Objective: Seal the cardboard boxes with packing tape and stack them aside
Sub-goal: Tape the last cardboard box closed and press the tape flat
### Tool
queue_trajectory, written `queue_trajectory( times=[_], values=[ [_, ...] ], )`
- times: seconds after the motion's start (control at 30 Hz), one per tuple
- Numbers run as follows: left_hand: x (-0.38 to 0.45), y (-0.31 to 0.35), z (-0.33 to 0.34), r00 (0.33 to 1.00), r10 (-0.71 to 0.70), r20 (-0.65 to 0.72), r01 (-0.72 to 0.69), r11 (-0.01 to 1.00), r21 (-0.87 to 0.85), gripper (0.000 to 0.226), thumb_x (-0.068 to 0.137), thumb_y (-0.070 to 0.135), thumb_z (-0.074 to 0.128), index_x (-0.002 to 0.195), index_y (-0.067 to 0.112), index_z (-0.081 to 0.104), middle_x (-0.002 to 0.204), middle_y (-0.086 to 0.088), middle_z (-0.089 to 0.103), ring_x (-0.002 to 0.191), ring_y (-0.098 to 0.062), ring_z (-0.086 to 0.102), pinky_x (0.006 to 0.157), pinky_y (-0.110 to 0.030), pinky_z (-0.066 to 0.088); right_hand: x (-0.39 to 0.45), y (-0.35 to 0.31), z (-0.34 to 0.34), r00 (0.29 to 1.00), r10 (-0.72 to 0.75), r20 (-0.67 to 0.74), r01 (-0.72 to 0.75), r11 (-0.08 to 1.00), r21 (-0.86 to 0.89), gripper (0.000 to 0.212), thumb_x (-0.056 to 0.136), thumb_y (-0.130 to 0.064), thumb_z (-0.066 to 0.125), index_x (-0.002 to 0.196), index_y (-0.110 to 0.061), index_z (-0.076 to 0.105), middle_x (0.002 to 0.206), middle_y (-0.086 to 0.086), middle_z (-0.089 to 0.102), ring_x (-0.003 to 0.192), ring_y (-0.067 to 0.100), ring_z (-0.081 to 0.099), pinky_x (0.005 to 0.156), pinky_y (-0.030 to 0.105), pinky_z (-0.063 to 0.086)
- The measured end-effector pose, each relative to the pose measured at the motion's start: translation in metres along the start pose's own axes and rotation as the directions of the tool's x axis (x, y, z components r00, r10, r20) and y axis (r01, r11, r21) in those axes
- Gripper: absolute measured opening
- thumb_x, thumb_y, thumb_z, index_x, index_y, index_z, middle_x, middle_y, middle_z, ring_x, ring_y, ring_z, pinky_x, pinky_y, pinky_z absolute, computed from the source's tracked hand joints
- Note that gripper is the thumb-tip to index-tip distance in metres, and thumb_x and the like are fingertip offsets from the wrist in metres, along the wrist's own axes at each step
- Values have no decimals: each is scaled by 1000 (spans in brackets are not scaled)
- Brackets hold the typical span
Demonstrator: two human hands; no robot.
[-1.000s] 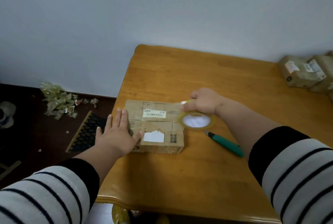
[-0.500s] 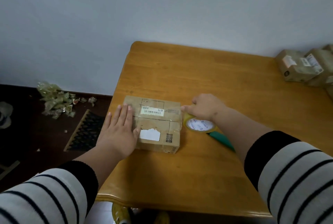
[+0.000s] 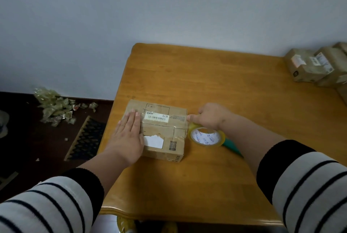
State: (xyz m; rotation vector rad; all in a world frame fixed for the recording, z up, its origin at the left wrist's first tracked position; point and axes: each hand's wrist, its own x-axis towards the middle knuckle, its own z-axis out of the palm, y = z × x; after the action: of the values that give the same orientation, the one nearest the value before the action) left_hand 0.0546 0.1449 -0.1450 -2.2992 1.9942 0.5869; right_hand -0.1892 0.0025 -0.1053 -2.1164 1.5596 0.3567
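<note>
The cardboard box sits left of centre in the frame, near the left edge of the wooden tabletop, and the sealing step looks to be in hand. The left hand lies flat with straight fingers on the box's left end, pinning it. The right hand is curled at the box's right edge, apparently pinching the tape end there, with the roll of packing tape just below it, beside the box. A teal-handled cutter lies partly under the roll. Next, the strip probably needs cutting and pressing down. Other boxes are stacked at the frame's right.
</note>
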Motion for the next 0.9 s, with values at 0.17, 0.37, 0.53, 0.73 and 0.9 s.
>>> queue_trajectory(
  times=[0.17, 0.37, 0.53, 0.73, 0.9],
  values=[
    [1, 1, 0, 1000, -9, 3, 9, 1000, -12, 62, 104, 34, 12, 151, 13, -21, 160, -2, -27, 146, -13, -25, 122, -35, -9, 1, -1, -1, 1000, 2, 31, -1, 999, -38, 58, 86, -73, 44, 78, -19, 64, 81, -1, 65, 78, 18, 62, 72, 36, 53],
    [3, -1, 0, 1000, -2, 24, 2, 1000, 22, 66, 101, 47, 8, 152, 15, -20, 159, -3, -27, 146, -15, -25, 121, -34, -11, -1, -1, 9, 999, 7, 52, -5, 999, -43, 52, 88, -72, 42, 79, -22, 53, 79, -6, 55, 82, 16, 58, 66, 33, 48],
    [3, 0, -1, 999, 7, 36, -9, 999, 41, 89, 80, 77, -9, 149, 23, -26, 155, 1, -32, 143, -14, -30, 116, -34, -15, -2, 0, 13, 998, 23, 66, -21, 999, -32, 59, 88, -73, 42, 88, -17, 61, 87, -2, 63, 83, 17, 60, 72, 34, 52],
    [3, 5, -1, 999, -13, 37, 10, 996, 94, 99, 73, 77, -21, 152, 19, -21, 158, -1, -30, 143, -14, -31, 117, -35, -15, 2, 1, 22, 997, 27, 68, -22, 997, -69, 62, 88, -73, 42, 86, -15, 66, 81, -1, 67, 75, 16, 63, 68, 31, 51],
    [7, 18, -5, 999, -7, -34, 15, 975, 221, 107, 73, 74, -28, 155, 8, -7, 163, -7, -16, 147, -21, -24, 121, -44, -12, 4, 4, 28, 997, 18, 82, -11, 996, -89, 65, 90, -72, 39, 88, -13, 65, 81, 1, 65, 75, 16, 60, 63, 29, 48]
  ],
)
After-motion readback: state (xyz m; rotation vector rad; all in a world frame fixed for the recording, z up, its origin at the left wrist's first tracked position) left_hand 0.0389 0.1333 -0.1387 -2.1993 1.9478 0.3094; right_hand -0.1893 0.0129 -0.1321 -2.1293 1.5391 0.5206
